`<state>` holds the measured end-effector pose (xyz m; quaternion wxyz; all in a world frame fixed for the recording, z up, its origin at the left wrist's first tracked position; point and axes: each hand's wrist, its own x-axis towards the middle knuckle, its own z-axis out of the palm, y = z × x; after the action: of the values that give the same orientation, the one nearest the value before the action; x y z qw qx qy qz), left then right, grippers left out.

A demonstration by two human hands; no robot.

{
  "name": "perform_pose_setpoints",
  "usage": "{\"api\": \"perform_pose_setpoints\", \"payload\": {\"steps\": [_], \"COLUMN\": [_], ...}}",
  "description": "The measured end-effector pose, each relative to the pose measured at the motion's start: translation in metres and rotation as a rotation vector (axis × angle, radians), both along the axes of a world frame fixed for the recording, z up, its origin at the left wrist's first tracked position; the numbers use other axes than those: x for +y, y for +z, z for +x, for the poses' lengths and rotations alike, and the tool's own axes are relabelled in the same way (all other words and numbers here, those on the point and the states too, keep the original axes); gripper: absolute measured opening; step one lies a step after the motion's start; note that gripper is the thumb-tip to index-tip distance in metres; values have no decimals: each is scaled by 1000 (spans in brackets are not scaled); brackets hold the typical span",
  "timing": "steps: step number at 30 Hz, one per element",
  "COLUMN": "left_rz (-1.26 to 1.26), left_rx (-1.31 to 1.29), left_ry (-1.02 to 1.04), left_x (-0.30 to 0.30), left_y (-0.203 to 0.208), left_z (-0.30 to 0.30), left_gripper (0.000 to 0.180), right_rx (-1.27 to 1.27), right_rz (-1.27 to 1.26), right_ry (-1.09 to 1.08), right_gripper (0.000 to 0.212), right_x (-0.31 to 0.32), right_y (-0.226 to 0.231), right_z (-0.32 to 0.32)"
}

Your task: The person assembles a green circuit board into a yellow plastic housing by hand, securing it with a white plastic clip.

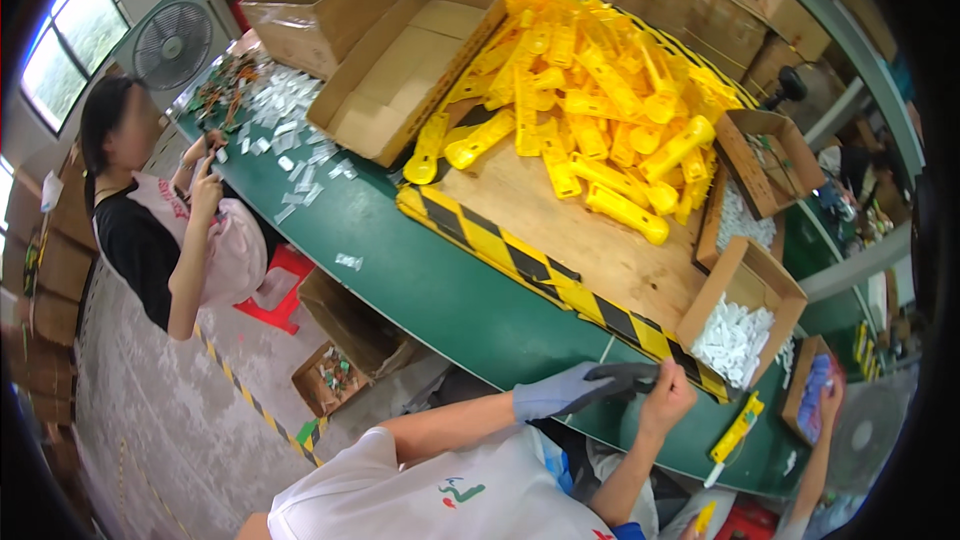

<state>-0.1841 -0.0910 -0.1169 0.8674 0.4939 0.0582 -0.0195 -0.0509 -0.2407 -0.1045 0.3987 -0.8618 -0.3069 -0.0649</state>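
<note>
My left hand (585,387) wears a grey and black work glove and points to the right, fingers stretched out, over the near edge of the green table. With my bare right hand (668,400) I pinch the black fingertip end of that glove. Just beyond my hands runs a yellow-and-black striped edge (610,312) around a wooden board. On the board lies a big heap of yellow plastic casings (590,90). A single yellow casing (738,427) with a white piece at its end rests on the table to the right of my right hand.
An open carton of small white parts (735,340) stands at the board's right corner. A co-worker's hand (832,398) reaches to a box of purple items at far right. Another person (180,210) sits at left by clear plastic pieces (285,100). A long shallow carton (400,70) lies behind.
</note>
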Motion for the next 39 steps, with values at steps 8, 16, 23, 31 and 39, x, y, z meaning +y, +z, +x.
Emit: {"api": "perform_pose_setpoints", "payload": {"steps": [8, 16, 23, 31, 39], "left_rz": [-167, -395, 117, -352, -110], "left_rx": [-111, -320, -218, 2, -104], "left_ry": [134, -112, -75, -49, 245], "left_x": [0, 19, 16, -13, 5], "left_y": [-27, 58, 40, 17, 1], "left_z": [14, -8, 7, 9, 15], "left_gripper": [47, 56, 54, 61, 48], "right_rx": [511, 95, 233, -43, 10], "right_rz": [281, 143, 762, 364, 554], "right_ry": [-30, 157, 242, 153, -132], "right_gripper": [33, 24, 20, 10, 13], "right_x": [30, 4, 24, 19, 23], "right_y": [9, 20, 41, 28, 42], "right_z": [-36, -12, -9, -2, -2]}}
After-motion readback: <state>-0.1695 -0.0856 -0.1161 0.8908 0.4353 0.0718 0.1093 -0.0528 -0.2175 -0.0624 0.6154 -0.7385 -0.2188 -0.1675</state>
